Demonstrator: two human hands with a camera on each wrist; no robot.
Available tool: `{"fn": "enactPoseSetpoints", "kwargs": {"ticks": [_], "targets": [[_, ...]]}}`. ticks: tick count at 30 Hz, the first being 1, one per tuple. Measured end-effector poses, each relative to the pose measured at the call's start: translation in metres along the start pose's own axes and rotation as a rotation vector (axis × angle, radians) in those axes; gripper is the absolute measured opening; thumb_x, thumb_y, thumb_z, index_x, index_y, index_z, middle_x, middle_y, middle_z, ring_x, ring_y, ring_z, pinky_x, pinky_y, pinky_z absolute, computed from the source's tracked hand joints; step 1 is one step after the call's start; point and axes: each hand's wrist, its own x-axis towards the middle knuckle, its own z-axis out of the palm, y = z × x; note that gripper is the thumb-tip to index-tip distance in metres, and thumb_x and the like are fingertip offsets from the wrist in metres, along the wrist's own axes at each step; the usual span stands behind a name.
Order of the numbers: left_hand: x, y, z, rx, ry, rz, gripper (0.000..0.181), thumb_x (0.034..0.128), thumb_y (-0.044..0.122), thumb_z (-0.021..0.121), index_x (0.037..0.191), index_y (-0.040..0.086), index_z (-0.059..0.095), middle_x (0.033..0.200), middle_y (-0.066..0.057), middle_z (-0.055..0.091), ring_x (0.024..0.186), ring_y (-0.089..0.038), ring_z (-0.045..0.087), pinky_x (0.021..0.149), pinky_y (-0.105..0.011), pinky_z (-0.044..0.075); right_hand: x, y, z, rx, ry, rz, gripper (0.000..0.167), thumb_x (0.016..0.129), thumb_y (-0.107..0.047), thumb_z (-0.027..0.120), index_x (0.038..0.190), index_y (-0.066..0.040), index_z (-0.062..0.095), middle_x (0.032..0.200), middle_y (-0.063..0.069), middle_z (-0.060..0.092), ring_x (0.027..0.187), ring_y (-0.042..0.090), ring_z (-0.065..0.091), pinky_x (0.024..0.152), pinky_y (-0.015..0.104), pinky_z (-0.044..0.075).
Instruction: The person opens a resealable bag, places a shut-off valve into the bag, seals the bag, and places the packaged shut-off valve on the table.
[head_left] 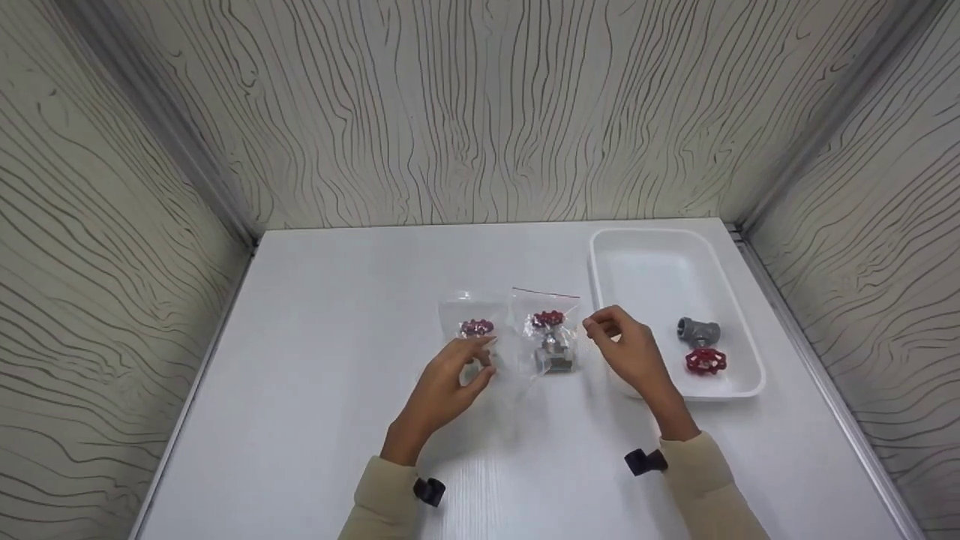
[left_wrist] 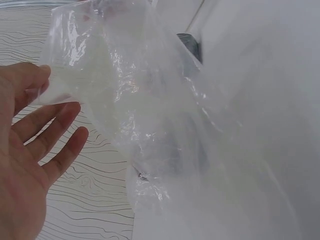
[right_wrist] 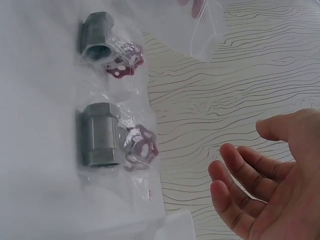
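My left hand (head_left: 450, 382) pinches one edge of a clear plastic bag (left_wrist: 125, 95) between thumb and forefinger, its other fingers spread loosely. The bag hangs above the table, and blurred dark shapes show through it. Below lie two metal valves with red handwheels, each in a clear zip bag. The left bagged valve (head_left: 476, 328) is partly hidden by my left hand; the right bagged valve (head_left: 553, 354) is in plain sight. My right hand (head_left: 630, 352), fingers loosely bent and holding nothing, hovers beside the right one, over the tray's left rim.
A white tray (head_left: 652, 262) stands at the right of the white table (head_left: 315, 337). Inside it, toward the front, lies an unbagged valve (head_left: 701, 334) with a red handwheel. Wood-patterned panels (head_left: 450, 112) wall in the back and both sides.
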Motion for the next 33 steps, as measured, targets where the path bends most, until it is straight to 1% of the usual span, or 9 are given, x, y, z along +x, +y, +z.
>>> {"fn": "enactPoseSetpoints", "kwargs": {"ticks": [3, 6, 9, 11, 15, 21, 25, 30, 33], "targets": [[0.0, 0.001, 0.0, 0.001, -0.006, 0.0, 0.044, 0.1013, 0.017, 0.075, 0.143, 0.011, 0.063, 0.11, 0.002, 0.071, 0.106, -0.014, 0.067, 0.09, -0.034, 0.061, 0.004, 0.004, -0.01, -0.094, -0.003, 0.0, 0.034, 0.109, -0.041, 0.062, 0.121, -0.01, 0.069, 0.107, 0.008, 0.076, 0.101, 0.026, 0.071, 0.086, 0.042, 0.056], [0.0, 0.001, 0.0, 0.009, -0.003, 0.011, 0.044, 0.1013, 0.017, 0.075, 0.143, 0.011, 0.062, 0.11, 0.002, 0.071, 0.105, -0.012, 0.067, 0.09, -0.034, 0.061, 0.008, 0.007, -0.022, -0.182, -0.012, 0.001, 0.042, 0.108, -0.047, 0.061, 0.123, -0.008, 0.069, 0.11, 0.011, 0.076, 0.102, 0.03, 0.072, 0.085, 0.048, 0.058], [0.0, 0.0, 0.0, 0.012, 0.004, 0.017, 0.043, 0.1009, 0.016, 0.075, 0.142, 0.011, 0.063, 0.11, 0.002, 0.071, 0.104, -0.011, 0.066, 0.089, -0.034, 0.061, 0.011, 0.011, -0.034, -0.248, -0.038, 0.011, 0.048, 0.107, -0.049, 0.062, 0.126, -0.005, 0.068, 0.113, 0.015, 0.076, 0.104, 0.032, 0.073, 0.084, 0.051, 0.06], [0.0, 0.0, 0.0, 0.001, -0.003, 0.009, 0.043, 0.1011, 0.016, 0.075, 0.142, 0.01, 0.063, 0.109, 0.002, 0.071, 0.104, -0.011, 0.066, 0.089, -0.035, 0.061, 0.014, 0.015, -0.041, -0.281, -0.056, 0.016, 0.052, 0.106, -0.049, 0.063, 0.128, -0.002, 0.067, 0.114, 0.018, 0.076, 0.104, 0.035, 0.073, 0.083, 0.052, 0.06], [0.0, -0.001, 0.0, -0.018, -0.018, -0.011, 0.042, 0.1017, 0.017, 0.075, 0.142, 0.011, 0.064, 0.11, 0.002, 0.071, 0.105, -0.012, 0.067, 0.091, -0.035, 0.06, 0.019, 0.024, -0.053, -0.322, -0.095, 0.031, 0.062, 0.104, -0.054, 0.063, 0.13, 0.002, 0.066, 0.118, 0.023, 0.075, 0.106, 0.041, 0.073, 0.084, 0.056, 0.059], [0.001, -0.002, 0.0, -0.016, -0.019, -0.015, 0.042, 0.1016, 0.017, 0.075, 0.142, 0.011, 0.064, 0.11, 0.002, 0.071, 0.105, -0.014, 0.068, 0.091, -0.032, 0.059, 0.026, 0.032, -0.071, -0.411, -0.163, 0.089, 0.071, 0.103, -0.061, 0.06, 0.135, 0.002, 0.062, 0.13, 0.026, 0.071, 0.114, 0.045, 0.069, 0.088, 0.064, 0.053], [0.001, -0.001, 0.001, -0.003, -0.015, -0.012, 0.042, 0.1015, 0.018, 0.075, 0.142, 0.011, 0.064, 0.111, 0.002, 0.071, 0.105, -0.01, 0.066, 0.09, -0.031, 0.06, 0.033, 0.038, -0.081, -0.445, -0.21, 0.104, 0.077, 0.103, -0.063, 0.058, 0.139, 0.005, 0.058, 0.135, 0.029, 0.066, 0.116, 0.046, 0.066, 0.09, 0.064, 0.054], [0.001, 0.0, 0.001, 0.006, -0.004, 0.01, 0.042, 0.1013, 0.017, 0.075, 0.141, 0.01, 0.064, 0.111, 0.001, 0.072, 0.105, -0.012, 0.068, 0.091, -0.032, 0.061, 0.04, 0.049, -0.092, -0.479, -0.251, 0.126, 0.083, 0.103, -0.065, 0.057, 0.14, 0.01, 0.055, 0.136, 0.034, 0.063, 0.118, 0.05, 0.064, 0.092, 0.066, 0.053], [0.001, 0.002, 0.001, 0.006, -0.012, -0.004, 0.042, 0.1013, 0.017, 0.075, 0.141, 0.011, 0.065, 0.112, 0.002, 0.072, 0.108, -0.013, 0.068, 0.094, -0.032, 0.061, 0.043, 0.057, -0.098, -0.489, -0.282, 0.151, 0.086, 0.102, -0.065, 0.057, 0.141, 0.012, 0.053, 0.136, 0.037, 0.062, 0.119, 0.052, 0.064, 0.093, 0.066, 0.053]]}}
